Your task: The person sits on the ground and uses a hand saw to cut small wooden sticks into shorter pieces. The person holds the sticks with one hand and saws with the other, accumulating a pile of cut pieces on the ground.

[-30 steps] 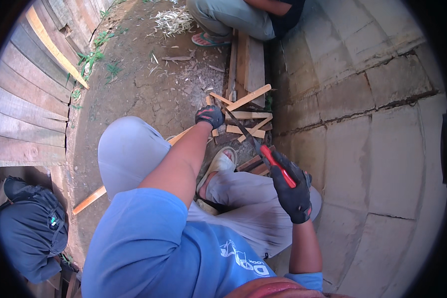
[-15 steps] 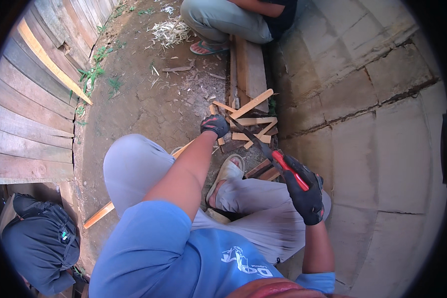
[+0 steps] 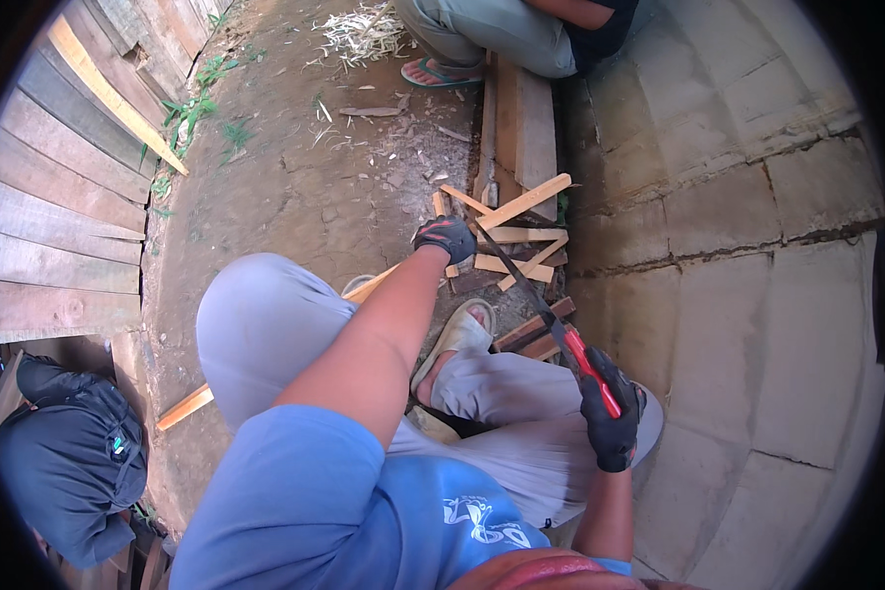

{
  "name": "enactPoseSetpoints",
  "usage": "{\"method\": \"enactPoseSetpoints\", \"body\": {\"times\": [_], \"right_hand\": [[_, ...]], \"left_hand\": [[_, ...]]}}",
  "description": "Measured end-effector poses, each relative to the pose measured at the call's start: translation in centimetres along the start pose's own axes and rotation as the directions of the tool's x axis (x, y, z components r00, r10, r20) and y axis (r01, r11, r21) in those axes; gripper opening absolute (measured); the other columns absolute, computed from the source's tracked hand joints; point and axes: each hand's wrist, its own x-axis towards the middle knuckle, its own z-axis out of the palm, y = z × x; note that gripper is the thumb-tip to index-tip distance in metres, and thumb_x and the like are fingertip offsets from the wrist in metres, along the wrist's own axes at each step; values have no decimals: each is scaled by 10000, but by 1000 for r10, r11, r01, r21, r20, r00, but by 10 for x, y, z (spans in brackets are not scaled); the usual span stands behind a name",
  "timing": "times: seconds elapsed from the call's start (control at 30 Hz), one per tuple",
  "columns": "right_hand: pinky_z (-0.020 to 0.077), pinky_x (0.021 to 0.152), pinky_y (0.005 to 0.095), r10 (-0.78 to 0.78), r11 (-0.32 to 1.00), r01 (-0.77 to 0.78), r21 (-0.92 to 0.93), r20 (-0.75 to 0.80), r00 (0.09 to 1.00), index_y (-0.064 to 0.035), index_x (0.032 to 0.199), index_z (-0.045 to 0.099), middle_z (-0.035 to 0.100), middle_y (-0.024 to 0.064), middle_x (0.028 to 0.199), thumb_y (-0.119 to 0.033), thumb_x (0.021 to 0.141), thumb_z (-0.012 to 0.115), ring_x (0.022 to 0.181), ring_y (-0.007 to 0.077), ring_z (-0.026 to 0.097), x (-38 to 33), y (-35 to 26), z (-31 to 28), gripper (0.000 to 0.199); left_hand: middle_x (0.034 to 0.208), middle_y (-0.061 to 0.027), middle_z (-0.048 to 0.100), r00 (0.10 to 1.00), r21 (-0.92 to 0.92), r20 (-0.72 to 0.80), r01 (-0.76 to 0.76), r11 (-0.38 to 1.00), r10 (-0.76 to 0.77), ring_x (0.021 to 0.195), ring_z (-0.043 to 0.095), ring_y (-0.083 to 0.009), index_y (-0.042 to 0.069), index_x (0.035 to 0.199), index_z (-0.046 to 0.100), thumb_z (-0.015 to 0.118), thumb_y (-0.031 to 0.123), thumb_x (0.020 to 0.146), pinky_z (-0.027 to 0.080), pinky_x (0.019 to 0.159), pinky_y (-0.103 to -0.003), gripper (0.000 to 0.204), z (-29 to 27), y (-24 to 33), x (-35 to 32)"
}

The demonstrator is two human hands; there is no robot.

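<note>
My right hand (image 3: 615,413), in a black glove, is closed around the red handle (image 3: 592,372) of a hand saw. Its long dark blade (image 3: 526,288) slants up and left, its far end at a wooden strip just right of my left hand. Also in a dark glove, my left hand (image 3: 445,239) is closed on that long pale strip (image 3: 189,405). The strip runs beneath my left forearm, and its far end (image 3: 531,200) sticks out past the glove. Below it lie several short cut wooden pieces (image 3: 506,265), some crossing each other.
Ahead, a person in grey trousers (image 3: 501,34) squats by a thick wooden beam (image 3: 536,138). Wood shavings (image 3: 362,37) lie heaped on the dirt. A block wall (image 3: 718,324) bounds the right, a plank wall (image 3: 64,236) the left. A dark backpack (image 3: 69,452) is at lower left.
My right hand has drawn the saw back toward me. My left hand keeps its hold on the strip. The view has shifted, so the surroundings appear further right.
</note>
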Motion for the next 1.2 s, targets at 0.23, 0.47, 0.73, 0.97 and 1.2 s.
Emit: {"method": "enactPoseSetpoints", "body": {"times": [0.23, 0.47, 0.73, 0.97, 1.2], "right_hand": [[588, 908, 369, -50, 998, 49, -42, -16, 999, -50, 1287, 757, 805, 155, 1139, -76, 934, 763, 1009, 265, 793, -4, 15, 5, 353], [589, 900, 368, 15, 1000, -16, -12, -44, 999, -49, 1299, 750, 801, 167, 1131, -68, 940, 747, 991, 271, 796, -7, 0, 6, 360], [578, 948, 386, -192, 973, 193, -124, 25, 981, -37, 1302, 741, 785, 186, 1188, -103, 979, 719, 1074, 313, 777, 19, -68, 3, 331], [601, 886, 390, -240, 954, 235, -184, -6, 971, -95, 1331, 740, 790, 159, 1170, -110, 982, 723, 1014, 299, 787, 24, -74, 0, 350], [604, 842, 380, -114, 976, 125, -181, 68, 991, -91, 1343, 731, 790, 174, 1131, -121, 967, 739, 955, 295, 788, 19, -105, 5, 378]], "left_hand": [[1153, -208, 774, 979, 104, 59, -202, 974, 196, 1028, 768, -367, 56, 1086, 801, 575, 326, 939, 597, 883, -476, 382, 14, -28, 33], [975, -153, 774, 938, 10, 278, -219, 976, 208, 864, 780, -316, 134, 1161, 774, 614, 145, 976, 625, 759, -434, 245, -1, -11, 30], [1066, -171, 777, 954, 174, 68, -300, 938, 292, 970, 776, -352, 78, 1168, 758, 598, 193, 974, 618, 861, -463, 277, 34, -55, 60], [1211, -217, 757, 992, 68, 1, -129, 989, 130, 1085, 749, -387, 66, 1163, 783, 564, 387, 949, 580, 943, -494, 444, 7, -16, 21], [1204, -215, 765, 987, 53, -159, 22, 998, -13, 1116, 748, -382, 73, 1151, 797, 600, 368, 931, 582, 975, -487, 418, -2, 1, -8]]}}
